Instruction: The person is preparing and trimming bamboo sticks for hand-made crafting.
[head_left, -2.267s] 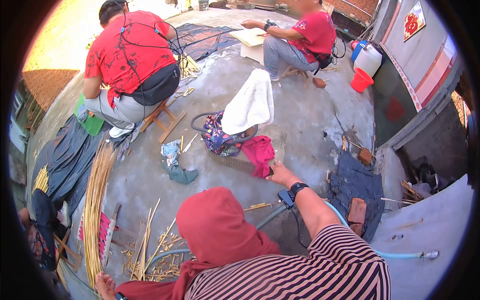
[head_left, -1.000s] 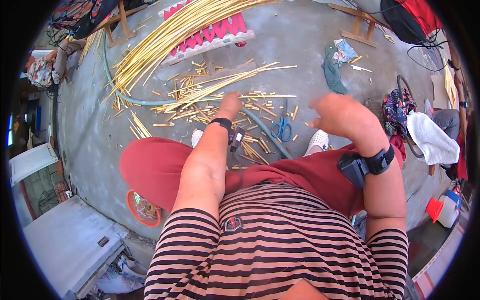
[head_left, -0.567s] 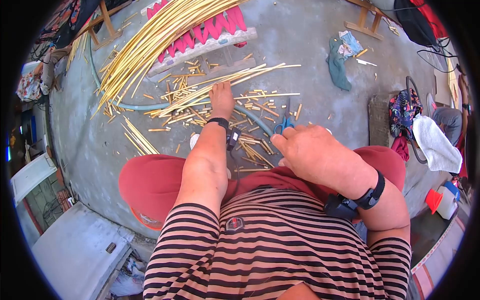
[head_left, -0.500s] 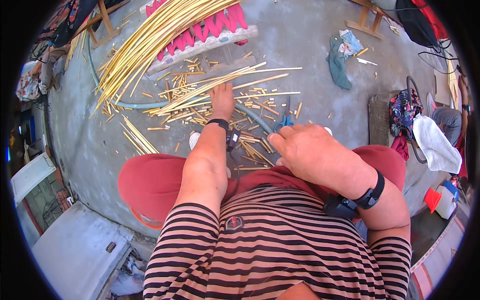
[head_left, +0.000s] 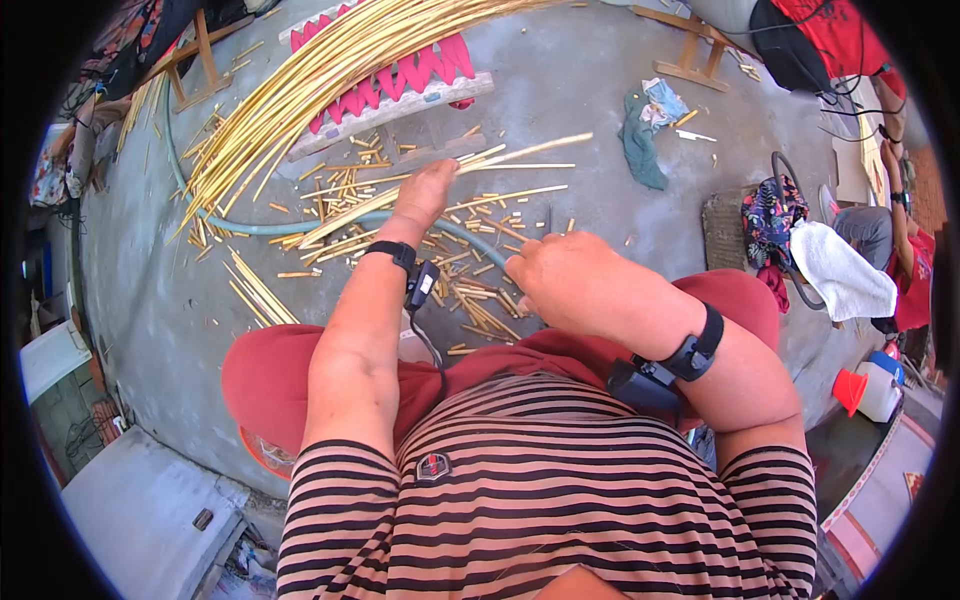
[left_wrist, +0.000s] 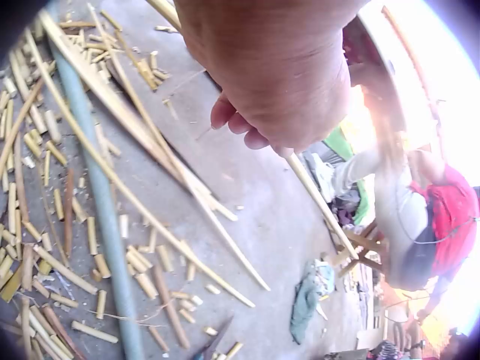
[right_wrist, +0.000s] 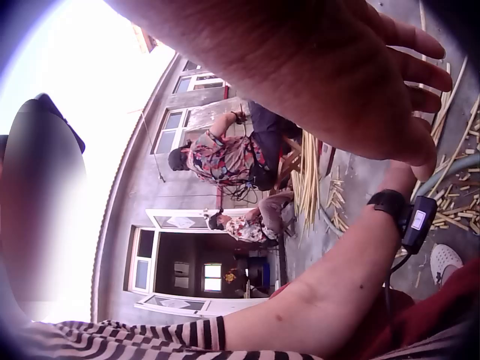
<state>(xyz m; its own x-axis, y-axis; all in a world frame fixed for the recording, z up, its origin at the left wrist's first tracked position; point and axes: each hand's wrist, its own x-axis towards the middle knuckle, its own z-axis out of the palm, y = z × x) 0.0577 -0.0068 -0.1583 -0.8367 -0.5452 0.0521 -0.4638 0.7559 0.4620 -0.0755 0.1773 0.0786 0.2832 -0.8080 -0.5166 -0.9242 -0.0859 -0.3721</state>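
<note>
My left hand (head_left: 425,195) is over the loose stalks, and the left wrist view shows its fingers curled round a pale stalk (left_wrist: 322,206) that sticks out on both sides of the hand (left_wrist: 266,82). Several long stalks (head_left: 520,187) lie beneath on short cut pieces (head_left: 485,320). My right hand (head_left: 565,275) hangs in front of my knees; in the right wrist view its fingers (right_wrist: 416,67) are loosely extended and hold nothing. Scissors (left_wrist: 214,341) lie on the ground, mostly hidden by my right hand in the head view.
A large stalk bundle (head_left: 300,90) rests across a rack with pink cloth (head_left: 415,75). A blue-green hose (head_left: 270,229) crosses the ground. Green cloth (head_left: 640,145), a bag (head_left: 770,220) and a white towel (head_left: 840,270) are to the right. Other people sit around.
The head view has shifted. My left hand has turned and moved slightly up from the pile with a stalk in its grip. My right hand has come in from the right and now covers the scissors' handles.
</note>
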